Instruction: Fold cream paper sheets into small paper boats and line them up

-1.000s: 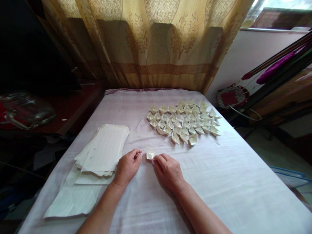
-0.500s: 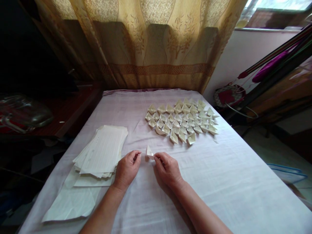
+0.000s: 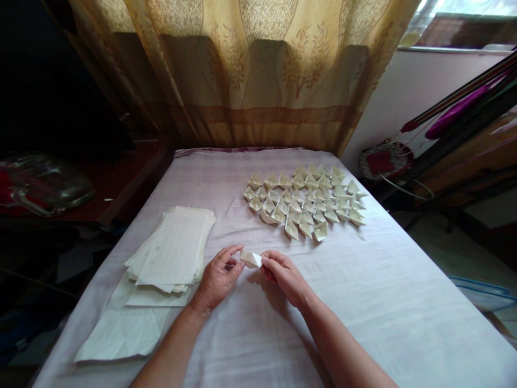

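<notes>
A small folded cream paper piece (image 3: 251,258) is held just above the white cloth between both hands. My left hand (image 3: 217,278) pinches its left end with thumb and fingertips. My right hand (image 3: 283,274) grips its right end, fingers curled. Beyond them, at the middle right of the cloth, lies a tight cluster of several finished folded paper boats (image 3: 305,201). A stack of lined paper sheets (image 3: 173,249) lies left of my left hand.
The table's white cloth (image 3: 363,302) fills the middle. A larger loose sheet (image 3: 117,334) lies under the stack at the near left. A patterned curtain (image 3: 250,70) hangs behind. A dark wooden side surface (image 3: 113,183) is at the left, rods and clutter (image 3: 452,124) at the right.
The folded piece has turned from upright to lying sideways. My left hand has closed in and now pinches its left end; before, only my right hand held it.
</notes>
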`<state>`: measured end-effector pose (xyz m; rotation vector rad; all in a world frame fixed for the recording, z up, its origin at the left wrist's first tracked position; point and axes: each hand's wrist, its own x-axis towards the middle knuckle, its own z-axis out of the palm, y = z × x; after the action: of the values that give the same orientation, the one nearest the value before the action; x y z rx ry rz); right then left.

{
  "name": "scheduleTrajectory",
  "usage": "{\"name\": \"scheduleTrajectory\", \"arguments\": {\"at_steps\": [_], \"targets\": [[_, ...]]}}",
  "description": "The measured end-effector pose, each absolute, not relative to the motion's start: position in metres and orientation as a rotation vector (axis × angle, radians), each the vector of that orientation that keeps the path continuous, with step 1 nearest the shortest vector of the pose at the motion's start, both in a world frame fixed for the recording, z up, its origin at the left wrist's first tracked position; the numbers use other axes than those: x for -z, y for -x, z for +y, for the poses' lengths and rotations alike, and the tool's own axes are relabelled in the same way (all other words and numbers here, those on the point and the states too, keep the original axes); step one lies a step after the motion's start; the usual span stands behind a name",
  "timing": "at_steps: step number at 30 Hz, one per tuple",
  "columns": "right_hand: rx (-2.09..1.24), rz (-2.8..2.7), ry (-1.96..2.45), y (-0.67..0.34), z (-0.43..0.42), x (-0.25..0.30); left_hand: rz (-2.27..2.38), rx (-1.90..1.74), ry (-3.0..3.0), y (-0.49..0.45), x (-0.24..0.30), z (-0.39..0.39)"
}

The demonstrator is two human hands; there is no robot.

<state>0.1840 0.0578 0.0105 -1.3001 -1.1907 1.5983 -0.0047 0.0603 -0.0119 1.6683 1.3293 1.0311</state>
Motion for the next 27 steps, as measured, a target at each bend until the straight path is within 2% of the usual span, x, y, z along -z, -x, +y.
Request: {"name": "scheduleTrajectory", "arguments": {"at_steps": [13, 20, 27], "targets": [[-1.472, -1.355, 1.384, -0.179, 0.062, -0.009, 1.376, -0.920, -2.018, -0.001, 0.004, 0.055], [-1.360, -1.407, 1.394, -0.177, 0.069, -0.009, 1.301, -1.033, -2.257, 0.004, 0.012, 0.055], [-1.093, -1.307, 1.296, -0.165, 0.056, 0.000, 1.630, -1.039, -2.149, 0.003, 0.011, 0.058]]}}
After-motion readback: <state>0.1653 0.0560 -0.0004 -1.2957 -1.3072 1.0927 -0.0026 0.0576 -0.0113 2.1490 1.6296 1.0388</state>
